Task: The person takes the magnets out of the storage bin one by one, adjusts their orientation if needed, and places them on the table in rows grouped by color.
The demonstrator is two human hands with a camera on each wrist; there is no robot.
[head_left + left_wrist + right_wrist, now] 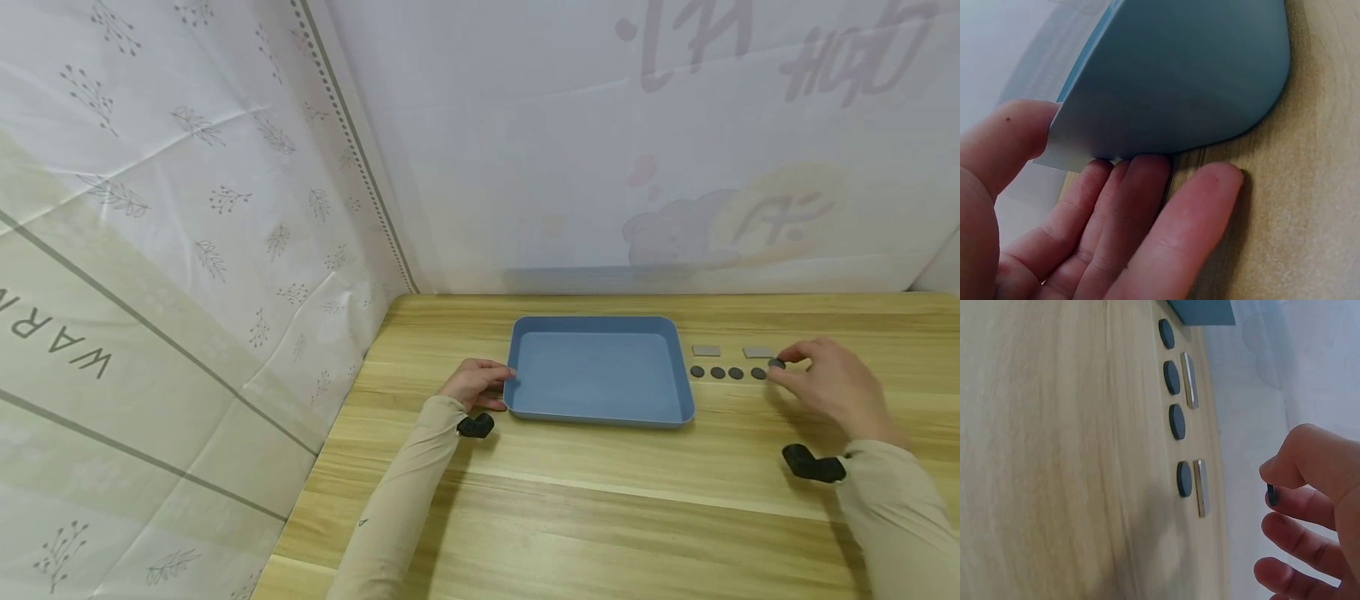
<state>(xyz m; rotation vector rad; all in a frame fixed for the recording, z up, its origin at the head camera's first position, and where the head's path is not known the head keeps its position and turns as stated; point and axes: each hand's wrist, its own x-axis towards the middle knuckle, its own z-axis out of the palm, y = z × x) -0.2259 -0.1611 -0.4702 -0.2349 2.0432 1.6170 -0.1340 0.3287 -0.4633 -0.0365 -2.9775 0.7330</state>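
Note:
A blue rectangular tray [600, 417] lies on the table. At its left side is my left hand [480, 383], one finger hooked over the rim and the others against the outer wall, as the left wrist view shows. Between thumb and forefinger, my right hand [832, 383] pinches a small dark round disc [1272, 494], raised over the tabletop. Several similar dark discs [736, 373] lie in a row right of the tray. Behind that row are two flat silvery rectangular blocks, a left one [706, 351] and a right one [757, 352].
The wooden table [570, 500] reaches back to a pale printed cloth [525, 167]. Another patterned cloth [187, 292] hangs along the table's left edge. Black wrist mounts sit on the left wrist [476, 426] and the right wrist [813, 465].

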